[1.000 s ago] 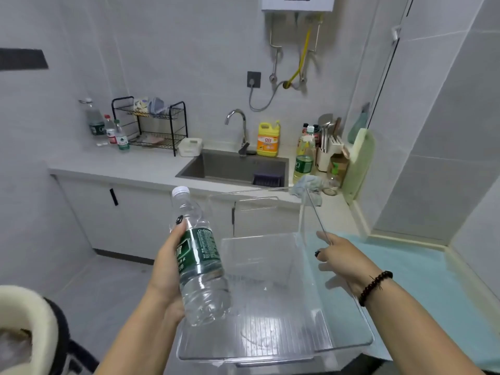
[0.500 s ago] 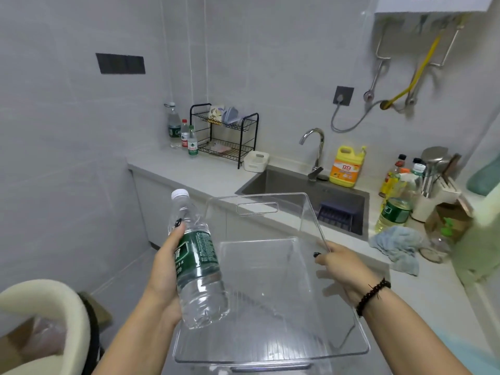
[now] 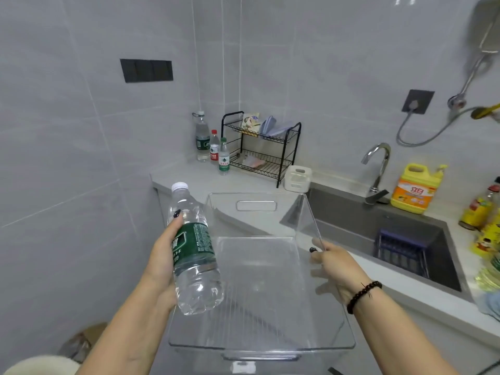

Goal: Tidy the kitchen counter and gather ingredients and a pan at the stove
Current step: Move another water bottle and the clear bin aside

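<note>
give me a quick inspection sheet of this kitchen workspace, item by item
surface: pale counter running along the wall to a steel sink.
job's things: water bottle with green label, capped; clear plastic bin, nothing in it.
clutter: three bottles in the corner, black wire rack, white holder, yellow detergent jug, oil bottles at the right edge.
grippers: left hand grips the water bottle; right hand holds the bin's right wall.
cables: grey hose looping below a wall socket.
surroundings: grey tiled walls, black switch panel, tap.
</note>
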The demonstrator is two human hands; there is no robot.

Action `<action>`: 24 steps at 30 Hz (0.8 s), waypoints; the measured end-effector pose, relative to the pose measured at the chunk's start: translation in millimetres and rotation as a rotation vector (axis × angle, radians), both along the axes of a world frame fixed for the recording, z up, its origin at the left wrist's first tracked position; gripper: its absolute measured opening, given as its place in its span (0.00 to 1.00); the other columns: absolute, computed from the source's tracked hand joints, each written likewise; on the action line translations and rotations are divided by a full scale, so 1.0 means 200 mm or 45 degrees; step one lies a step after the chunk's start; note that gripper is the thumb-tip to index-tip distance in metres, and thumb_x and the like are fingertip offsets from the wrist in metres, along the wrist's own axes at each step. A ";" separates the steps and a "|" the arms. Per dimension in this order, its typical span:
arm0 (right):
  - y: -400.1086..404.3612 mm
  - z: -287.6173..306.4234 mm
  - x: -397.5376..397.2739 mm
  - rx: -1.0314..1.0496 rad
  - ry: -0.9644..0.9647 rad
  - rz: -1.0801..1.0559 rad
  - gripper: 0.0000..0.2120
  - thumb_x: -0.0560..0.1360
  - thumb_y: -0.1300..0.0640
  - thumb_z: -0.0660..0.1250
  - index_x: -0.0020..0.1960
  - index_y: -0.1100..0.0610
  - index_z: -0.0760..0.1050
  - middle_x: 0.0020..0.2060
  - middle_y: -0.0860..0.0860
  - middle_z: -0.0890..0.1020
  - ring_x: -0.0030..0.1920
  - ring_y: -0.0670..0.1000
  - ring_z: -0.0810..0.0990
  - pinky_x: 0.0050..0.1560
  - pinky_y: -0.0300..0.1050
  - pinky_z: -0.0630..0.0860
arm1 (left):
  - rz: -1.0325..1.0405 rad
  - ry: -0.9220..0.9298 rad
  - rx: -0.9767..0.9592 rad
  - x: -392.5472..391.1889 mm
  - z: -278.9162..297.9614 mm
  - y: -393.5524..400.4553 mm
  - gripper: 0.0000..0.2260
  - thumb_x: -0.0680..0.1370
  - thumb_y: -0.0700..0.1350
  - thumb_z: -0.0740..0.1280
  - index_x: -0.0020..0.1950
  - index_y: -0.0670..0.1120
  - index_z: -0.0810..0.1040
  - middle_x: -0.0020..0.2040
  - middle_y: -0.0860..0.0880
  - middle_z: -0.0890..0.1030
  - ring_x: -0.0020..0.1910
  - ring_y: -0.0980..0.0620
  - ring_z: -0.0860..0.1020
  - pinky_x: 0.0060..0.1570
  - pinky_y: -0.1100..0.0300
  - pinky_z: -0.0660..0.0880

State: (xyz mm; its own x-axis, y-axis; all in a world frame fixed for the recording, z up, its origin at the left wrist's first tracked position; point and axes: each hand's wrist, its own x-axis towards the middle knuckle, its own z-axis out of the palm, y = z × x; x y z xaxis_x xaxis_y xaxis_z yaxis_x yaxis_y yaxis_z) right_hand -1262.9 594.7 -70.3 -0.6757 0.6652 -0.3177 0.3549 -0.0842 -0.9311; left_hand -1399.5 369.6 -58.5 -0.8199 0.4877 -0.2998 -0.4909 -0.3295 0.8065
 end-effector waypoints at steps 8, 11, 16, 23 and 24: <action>0.13 -0.12 -0.70 -0.049 0.012 0.071 0.24 0.78 0.67 0.57 0.73 0.56 0.65 0.61 0.49 0.74 0.55 0.52 0.72 0.41 0.41 0.66 | 0.120 0.001 0.018 -0.59 -0.06 0.04 0.18 0.73 0.58 0.67 0.46 0.44 0.79 0.34 0.44 0.79 0.29 0.46 0.77 0.30 0.56 0.77; 0.22 -0.17 -0.95 -0.051 -0.015 0.116 0.23 0.79 0.64 0.57 0.74 0.55 0.64 0.66 0.52 0.72 0.67 0.56 0.71 0.49 0.45 0.68 | 0.167 -0.019 0.016 -0.80 -0.11 0.09 0.21 0.70 0.59 0.69 0.52 0.43 0.79 0.39 0.42 0.79 0.35 0.43 0.78 0.36 0.53 0.77; 0.38 -0.22 -1.46 -0.048 -0.012 0.199 0.20 0.80 0.64 0.57 0.70 0.54 0.67 0.60 0.50 0.76 0.60 0.56 0.75 0.58 0.52 0.72 | 0.297 -0.080 -0.029 -1.24 -0.17 0.23 0.25 0.68 0.60 0.71 0.55 0.43 0.80 0.39 0.41 0.80 0.35 0.42 0.78 0.37 0.51 0.77; 0.59 -0.29 -2.14 -0.144 -0.038 0.289 0.22 0.81 0.59 0.58 0.74 0.51 0.63 0.65 0.50 0.72 0.56 0.57 0.71 0.62 0.60 0.69 | 0.459 -0.139 -0.094 -1.81 -0.17 0.42 0.22 0.73 0.59 0.67 0.56 0.42 0.80 0.38 0.41 0.82 0.33 0.43 0.81 0.32 0.54 0.79; 0.60 -0.29 -2.22 -0.153 -0.039 0.284 0.22 0.81 0.59 0.58 0.74 0.51 0.63 0.66 0.51 0.72 0.56 0.57 0.71 0.60 0.59 0.70 | 0.464 -0.135 -0.119 -1.87 -0.17 0.44 0.22 0.74 0.59 0.67 0.56 0.42 0.79 0.37 0.41 0.83 0.32 0.43 0.81 0.31 0.54 0.79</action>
